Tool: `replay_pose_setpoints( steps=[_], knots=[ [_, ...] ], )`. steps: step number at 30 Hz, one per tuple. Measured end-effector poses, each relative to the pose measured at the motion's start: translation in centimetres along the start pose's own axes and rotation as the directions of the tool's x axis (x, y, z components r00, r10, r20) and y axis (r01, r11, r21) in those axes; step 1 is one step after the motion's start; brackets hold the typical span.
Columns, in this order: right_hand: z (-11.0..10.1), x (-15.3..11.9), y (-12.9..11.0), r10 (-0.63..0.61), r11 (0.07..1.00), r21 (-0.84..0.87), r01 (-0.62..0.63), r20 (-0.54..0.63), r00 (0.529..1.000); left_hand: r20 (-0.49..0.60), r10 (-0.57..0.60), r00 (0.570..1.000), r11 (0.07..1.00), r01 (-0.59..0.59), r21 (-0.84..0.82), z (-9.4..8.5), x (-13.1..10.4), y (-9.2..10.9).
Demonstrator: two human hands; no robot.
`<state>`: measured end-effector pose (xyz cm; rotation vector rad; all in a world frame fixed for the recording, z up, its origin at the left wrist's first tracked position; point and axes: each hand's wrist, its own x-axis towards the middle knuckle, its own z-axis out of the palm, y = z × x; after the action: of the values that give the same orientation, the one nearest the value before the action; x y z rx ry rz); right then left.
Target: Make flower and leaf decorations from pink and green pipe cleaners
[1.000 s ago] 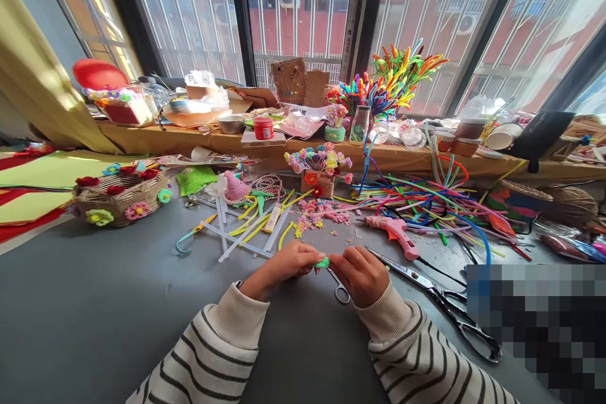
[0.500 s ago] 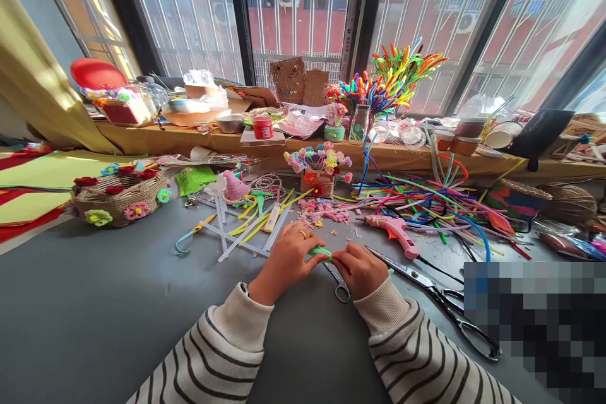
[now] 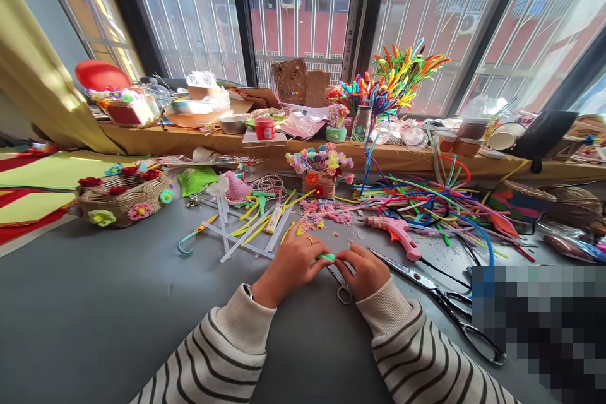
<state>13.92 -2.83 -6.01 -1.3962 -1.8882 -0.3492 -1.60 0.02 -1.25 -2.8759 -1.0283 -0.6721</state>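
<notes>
A short green piece (image 3: pixel 326 257), which looks like pipe cleaner, is pinched between both hands above the grey table. My left hand (image 3: pixel 296 262) is closed on its left part, with thumb and fingers covering much of it. At its right end the fingertips of my right hand (image 3: pixel 364 271) are pressed together on it. Below and between the hands lies a small pair of scissors (image 3: pixel 344 293), its blades partly hidden. Large black-handled scissors (image 3: pixel 426 283) lie just right of my right hand. Beyond them rests a pink glue gun (image 3: pixel 395 233).
Glue sticks (image 3: pixel 243 241) and yellow strips lie ahead of my left hand, beside pink scraps (image 3: pixel 324 213). Farther back stand a small flower basket (image 3: pixel 319 183) and a heap of coloured pipe cleaners (image 3: pixel 421 196). A woven basket (image 3: pixel 125 202) with crocheted flowers sits at left.
The green piece is turned slightly and shows less between the hands. My fingers have shifted a little on it. The whole view has moved slightly.
</notes>
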Motion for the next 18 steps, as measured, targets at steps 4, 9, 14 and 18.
replay_pose_setpoints(
  steps=[4,9,14,18],
  knots=[
    [0.06,-0.05,0.02,0.015,1.000,0.009,-0.016,0.021,1.000,0.017,0.029,0.999,0.999,-0.030,0.045,0.06,-0.10,0.09],
    [-0.06,-0.02,-0.05,0.058,0.998,0.002,-0.058,0.023,0.998,0.040,0.075,0.996,0.993,-0.078,0.091,0.25,0.02,0.03],
    [-0.13,0.03,-0.12,0.068,0.998,0.006,-0.068,0.026,0.997,0.081,0.085,0.993,0.984,-0.096,0.148,0.60,0.08,-0.09],
    [-0.06,0.03,-0.14,0.066,0.998,0.016,-0.066,0.030,0.997,0.109,0.076,0.991,0.975,-0.096,0.198,0.98,0.00,-0.27]
  ],
)
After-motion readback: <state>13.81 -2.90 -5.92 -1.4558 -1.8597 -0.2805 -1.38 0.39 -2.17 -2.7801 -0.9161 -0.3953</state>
